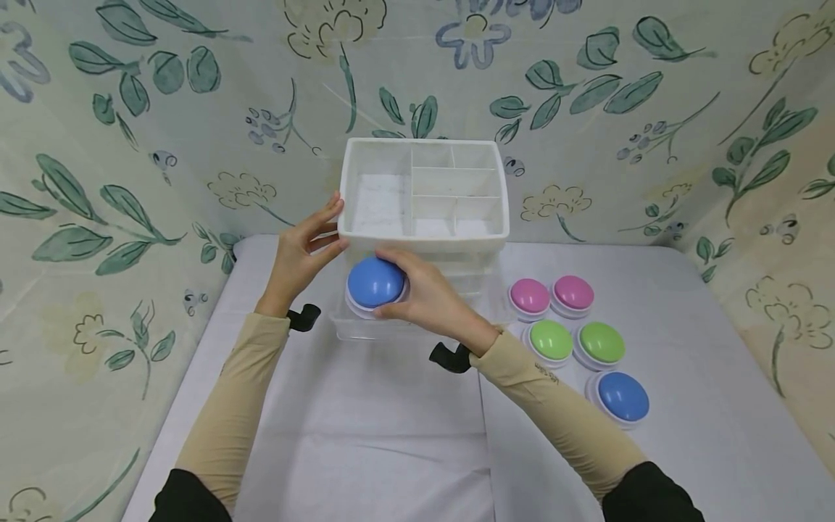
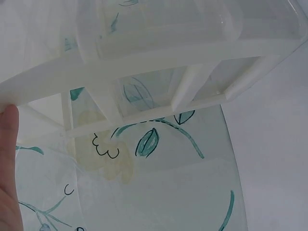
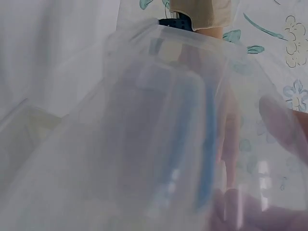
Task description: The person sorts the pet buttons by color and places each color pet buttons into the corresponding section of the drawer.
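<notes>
A white plastic organizer (image 1: 424,238) with a divided top tray stands at the back of the table. A clear drawer (image 1: 365,332) sticks out from its lower front. My right hand (image 1: 433,293) grips a round blue-domed push light (image 1: 375,283) with a white base, thumb and fingers around its side, over the drawer. Through clear plastic in the right wrist view, a blurred blue strip (image 3: 207,144) shows. At the tray's left front corner, my left hand (image 1: 300,257) touches the organizer with extended fingers. One finger (image 2: 8,168) lies against the rim in the left wrist view.
Right of the organizer lie two pink push lights (image 1: 530,296), two green ones (image 1: 551,340) and another blue one (image 1: 623,396). A white cloth (image 1: 391,449) covers the table. Flower-patterned fabric (image 1: 417,80) rises behind and at both sides.
</notes>
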`<state>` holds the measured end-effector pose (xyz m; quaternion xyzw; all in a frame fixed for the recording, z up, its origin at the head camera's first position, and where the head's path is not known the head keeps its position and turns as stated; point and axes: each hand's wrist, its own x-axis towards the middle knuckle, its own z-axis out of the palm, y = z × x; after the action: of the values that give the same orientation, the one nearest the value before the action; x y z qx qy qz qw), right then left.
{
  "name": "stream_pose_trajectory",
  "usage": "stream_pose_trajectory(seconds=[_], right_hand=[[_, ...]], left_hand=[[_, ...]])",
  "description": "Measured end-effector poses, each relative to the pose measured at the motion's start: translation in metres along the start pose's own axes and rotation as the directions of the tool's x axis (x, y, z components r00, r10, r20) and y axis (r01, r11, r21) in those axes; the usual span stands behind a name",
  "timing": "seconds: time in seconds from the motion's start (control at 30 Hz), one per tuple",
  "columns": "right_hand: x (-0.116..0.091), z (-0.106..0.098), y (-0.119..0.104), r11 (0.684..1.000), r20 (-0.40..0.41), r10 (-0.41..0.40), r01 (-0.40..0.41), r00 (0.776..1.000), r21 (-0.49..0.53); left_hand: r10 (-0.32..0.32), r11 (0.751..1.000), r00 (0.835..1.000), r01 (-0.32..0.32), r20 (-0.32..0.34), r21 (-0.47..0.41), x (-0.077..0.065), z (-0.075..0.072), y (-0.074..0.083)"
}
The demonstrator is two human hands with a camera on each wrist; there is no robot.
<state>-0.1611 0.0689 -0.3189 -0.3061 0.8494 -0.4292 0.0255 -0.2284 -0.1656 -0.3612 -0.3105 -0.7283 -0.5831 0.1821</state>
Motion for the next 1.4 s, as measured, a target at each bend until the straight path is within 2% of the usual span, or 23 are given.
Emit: stream_pose_trajectory(seconds=[0.23,0.47,0.8,1.03,1.27,1.4], right_hand=[[-0.002,-0.004,-0.002,0.999,-0.018,-0.007,0.007,1.0,0.05],[-0.011,-0.011,-0.004,0.989,-0.047,-0.023,0.03,0.999,0.142],[-0.032,-0.031,-0.002,0.976,-0.109,-0.033,0.056,0.993,0.21],[-0.055,-0.05,0.003,0.966,-0.154,-0.047,0.084,0.987,0.246],[-0.083,-0.071,0.013,0.962,-0.221,-0.042,0.099,0.974,0.254],[-0.099,-0.084,0.021,0.966,-0.254,-0.026,0.09,0.967,0.242]], left_hand=[[-0.03,1.0,1.0,0.03,-0.001,-0.003,0.0,0.001,0.004],[-0.042,0.999,0.999,0.042,0.002,0.007,0.0,0.003,0.027],[-0.054,0.999,0.999,0.054,-0.004,-0.002,-0.001,0.003,0.028],[-0.067,0.998,0.998,0.067,-0.002,-0.001,-0.001,0.002,0.026],[-0.062,0.998,0.998,0.062,-0.011,-0.028,-0.001,0.001,0.0],[-0.063,0.998,0.998,0.063,-0.013,-0.029,-0.001,0.001,-0.002]])
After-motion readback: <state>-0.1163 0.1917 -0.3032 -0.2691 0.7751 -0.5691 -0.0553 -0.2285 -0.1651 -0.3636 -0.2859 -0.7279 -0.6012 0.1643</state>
